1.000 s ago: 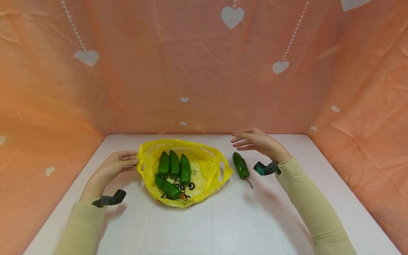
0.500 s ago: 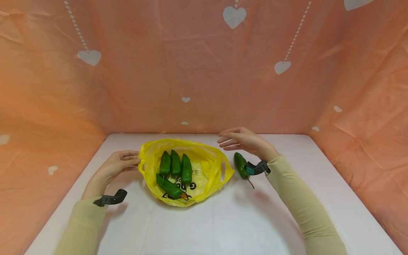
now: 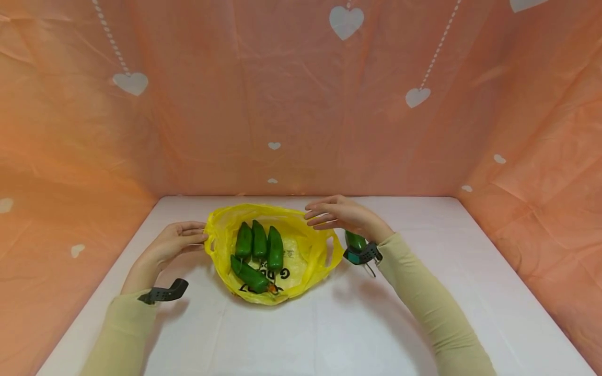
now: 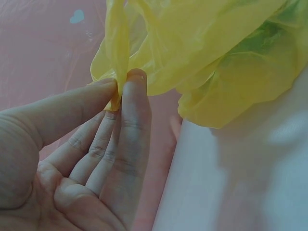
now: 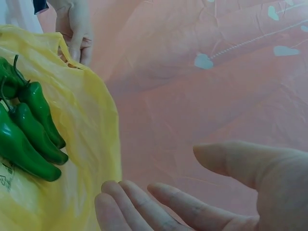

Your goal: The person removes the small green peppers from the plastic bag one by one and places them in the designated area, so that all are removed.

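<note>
A yellow plastic bag [image 3: 293,277] lies with its mouth spread wide, and several green peppers [image 3: 259,243] rest inside. Three lie side by side; another pepper [image 3: 250,275] slants below them. My left hand [image 3: 166,243] pinches the bag's left handle [image 4: 117,43] between thumb and fingers. My right hand [image 3: 340,215] overlaps the bag's back right rim in the head view, with fingers extended and nothing between them. In the right wrist view, thumb and fingers are spread apart close to the bag's edge. One loose green pepper [image 3: 354,240] lies right of the bag, partly hidden by my right wrist.
The bag sits on a white table [image 3: 263,344]. Behind and at both sides hangs an orange cloth [image 3: 301,104] with white hearts. A dark wrist camera [image 3: 362,255] is strapped on my right wrist, and another wrist camera [image 3: 164,292] on my left.
My right hand has moved left, from above the loose pepper to the bag's right rim, its wrist now covering part of that pepper. The left hand keeps its pinch on the bag.
</note>
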